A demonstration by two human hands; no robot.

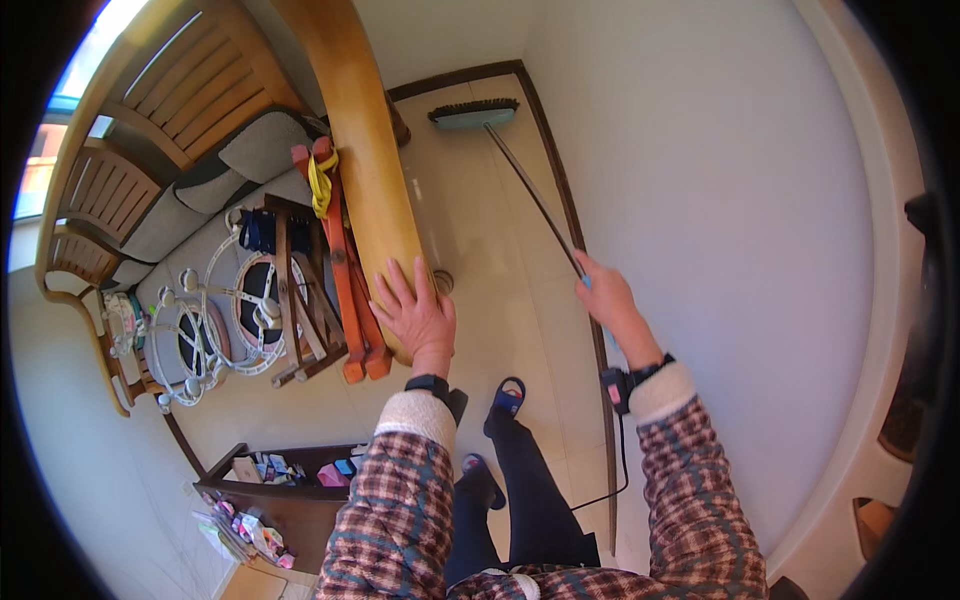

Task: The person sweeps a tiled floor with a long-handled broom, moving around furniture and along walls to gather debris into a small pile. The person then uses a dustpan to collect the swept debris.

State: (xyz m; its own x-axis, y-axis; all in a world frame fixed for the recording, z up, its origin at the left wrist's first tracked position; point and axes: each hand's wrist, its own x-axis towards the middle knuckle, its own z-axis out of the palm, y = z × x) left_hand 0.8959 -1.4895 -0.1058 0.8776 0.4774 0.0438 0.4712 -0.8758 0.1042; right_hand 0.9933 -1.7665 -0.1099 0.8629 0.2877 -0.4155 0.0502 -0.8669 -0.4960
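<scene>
My right hand is closed around the handle of a broom. The broom's pale blue head with dark bristles lies on the tiled floor near the far corner. My left hand rests flat with spread fingers on the wooden armrest of a sofa. Just left of this armrest, a folded orange-red wooden stool with a yellow strap leans beside a folded brown wooden stool.
A wooden sofa with grey cushions stands at the left, bearing white ring-shaped frames on casters. A white wall with dark skirting runs along the right. An open dark drawer of small items is at the lower left. A black cable hangs from my right wrist.
</scene>
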